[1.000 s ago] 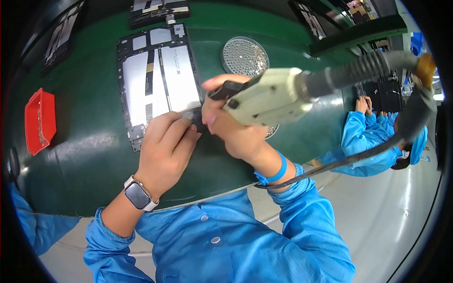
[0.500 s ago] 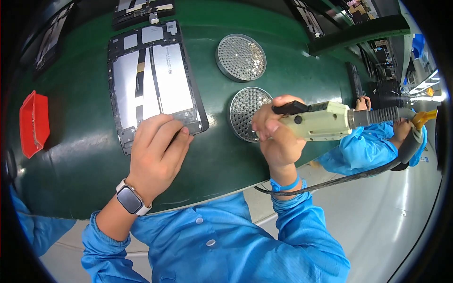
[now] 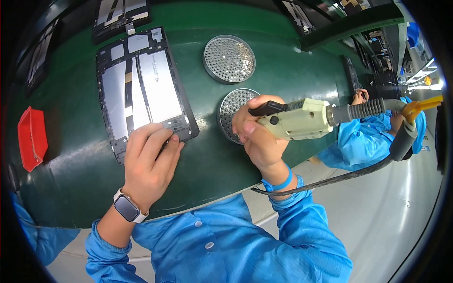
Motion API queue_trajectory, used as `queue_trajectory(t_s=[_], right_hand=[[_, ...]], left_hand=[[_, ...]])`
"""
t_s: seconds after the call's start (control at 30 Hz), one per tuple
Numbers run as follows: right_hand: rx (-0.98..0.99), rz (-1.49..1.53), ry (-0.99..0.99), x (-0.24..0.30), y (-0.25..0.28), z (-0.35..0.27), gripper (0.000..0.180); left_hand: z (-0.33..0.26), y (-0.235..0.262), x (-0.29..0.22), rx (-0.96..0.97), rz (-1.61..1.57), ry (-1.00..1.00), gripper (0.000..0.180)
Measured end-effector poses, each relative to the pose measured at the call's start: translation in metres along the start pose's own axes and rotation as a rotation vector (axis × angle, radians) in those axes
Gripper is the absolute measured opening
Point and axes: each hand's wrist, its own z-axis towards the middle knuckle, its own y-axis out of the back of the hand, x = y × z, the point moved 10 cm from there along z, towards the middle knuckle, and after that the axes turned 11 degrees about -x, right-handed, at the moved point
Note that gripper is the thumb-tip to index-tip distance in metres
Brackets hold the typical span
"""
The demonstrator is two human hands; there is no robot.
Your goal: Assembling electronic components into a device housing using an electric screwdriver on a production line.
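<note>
On the green bench lies an opened tablet, its silver battery and black frame facing up. My left hand rests on the tablet's near edge, fingers stretched out over the black strip; a watch is on that wrist. My right hand grips a cream electric screwdriver with a black lever, held sideways. Its tip is hidden behind my fingers. Partly covered by that hand is a round perforated screw tray. Behind it sits a second round screw tray with shiny small screws gathered on its right side.
A red bin stands at the left. Another opened tablet lies beyond mine, and more devices line the far left. A cable runs from the screwdriver past my right forearm. A co-worker in blue sits at the right.
The view has shifted slightly, so most things sit a little further left. My right hand still holds the screwdriver by the near tray; my left hand stays on the tablet.
</note>
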Motion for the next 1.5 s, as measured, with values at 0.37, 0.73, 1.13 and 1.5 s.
queue_trajectory(t_s=[0.37,0.73,1.13,1.5], right_hand=[[0.031,-0.002,0.036,0.0,-0.006,-0.002,0.037],[0.132,-0.004,0.055,0.04,-0.065,0.01,0.043],[0.245,-0.077,0.082,-0.004,-0.115,-0.006,0.038],[0.356,-0.041,0.018,-0.01,-0.126,-0.013,0.032]], left_hand=[[-0.001,0.004,0.002,0.0,-0.01,0.02,0.026],[-0.017,0.016,0.007,0.113,0.041,-0.049,0.026],[-0.023,0.019,0.013,0.079,-0.011,-0.007,0.028],[-0.01,0.025,0.022,0.029,-0.163,0.13,0.024]])
